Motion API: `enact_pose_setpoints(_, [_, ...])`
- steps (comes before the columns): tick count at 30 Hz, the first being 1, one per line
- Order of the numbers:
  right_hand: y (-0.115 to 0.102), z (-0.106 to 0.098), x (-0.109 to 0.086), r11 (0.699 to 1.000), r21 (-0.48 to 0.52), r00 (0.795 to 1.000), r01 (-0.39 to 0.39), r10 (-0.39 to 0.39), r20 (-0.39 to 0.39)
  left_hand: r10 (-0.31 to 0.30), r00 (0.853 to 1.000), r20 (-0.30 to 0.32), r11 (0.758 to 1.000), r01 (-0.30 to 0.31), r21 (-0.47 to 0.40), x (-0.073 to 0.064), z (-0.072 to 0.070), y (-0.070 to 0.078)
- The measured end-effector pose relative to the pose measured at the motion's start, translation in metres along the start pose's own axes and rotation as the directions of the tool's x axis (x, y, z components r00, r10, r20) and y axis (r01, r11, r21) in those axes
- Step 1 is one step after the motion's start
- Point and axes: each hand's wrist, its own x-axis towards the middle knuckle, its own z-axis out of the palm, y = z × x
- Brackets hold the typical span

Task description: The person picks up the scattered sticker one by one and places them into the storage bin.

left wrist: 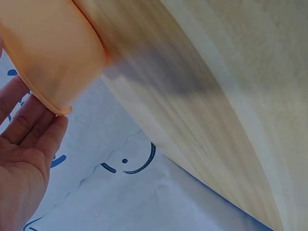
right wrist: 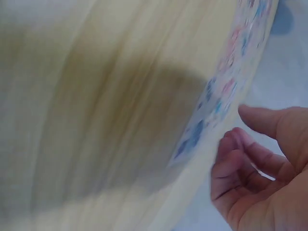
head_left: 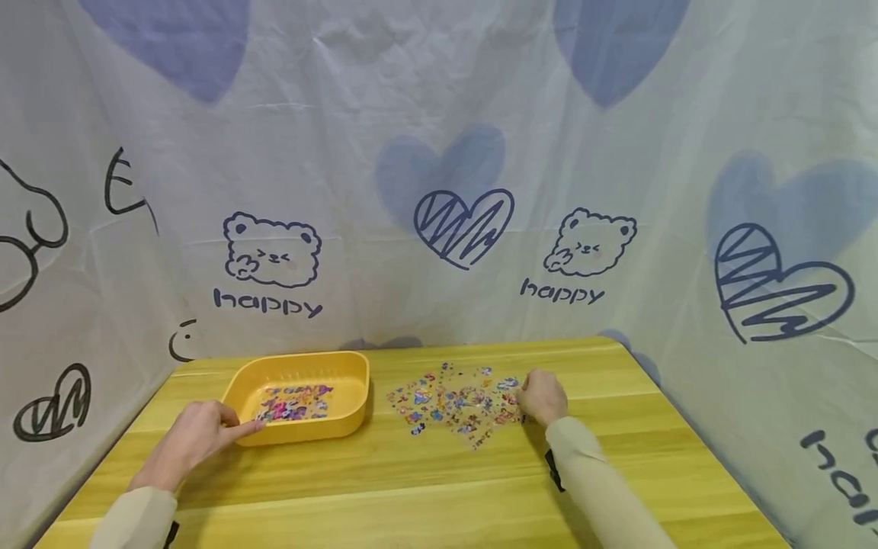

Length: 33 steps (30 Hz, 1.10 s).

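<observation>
A yellow plastic basin point(head_left: 353, 412) stands at the left of the table, with small colourful sticker-like pieces point(head_left: 295, 402) on its bottom. My left hand point(head_left: 195, 442) holds its near left corner, the thumb along the front rim; in the left wrist view fingers point(left wrist: 36, 125) lie against the rim. To the right of the basin, many more colourful pieces point(head_left: 453, 400) are spread flat over the table. At the right edge of this spread is my right hand point(head_left: 543, 396). Its fingers are loosely curled, the thumb apart from them, and nothing shows between them in the right wrist view.
The table point(head_left: 425, 488) has a yellow wood-grain top. Behind it and along both sides hangs a pale cloth point(head_left: 357, 229) printed with hearts, bears and the word "happy". Dark bands sit at both wrists, by the light sleeves point(head_left: 604, 488).
</observation>
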Motion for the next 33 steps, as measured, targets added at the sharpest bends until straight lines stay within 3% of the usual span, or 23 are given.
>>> enact_pose_setpoints(4, [0.011,-0.008,0.002,0.995,-0.042,0.994,-0.090,0.092,0.053,-0.005,1.000,0.008,1.000,0.005,0.004,0.002,-0.003,-0.001])
enact_pose_setpoints(10, [0.017,-0.014,0.003,0.984,-0.106,0.986,-0.142,0.149,0.070,-0.007,1.000,0.003,1.000,0.007,0.000,0.004,-0.007,-0.002])
enact_pose_setpoints(27, [0.014,-0.014,0.001,0.962,-0.248,0.982,-0.118,0.151,0.117,0.004,1.000,0.012,1.000,-0.004,-0.017,0.000,-0.005,0.004])
enact_pose_setpoints(33, [0.015,-0.013,0.001,0.962,-0.234,0.978,-0.138,0.169,0.119,-0.014,1.000,0.013,1.000,0.014,-0.017,0.000,-0.003,0.003])
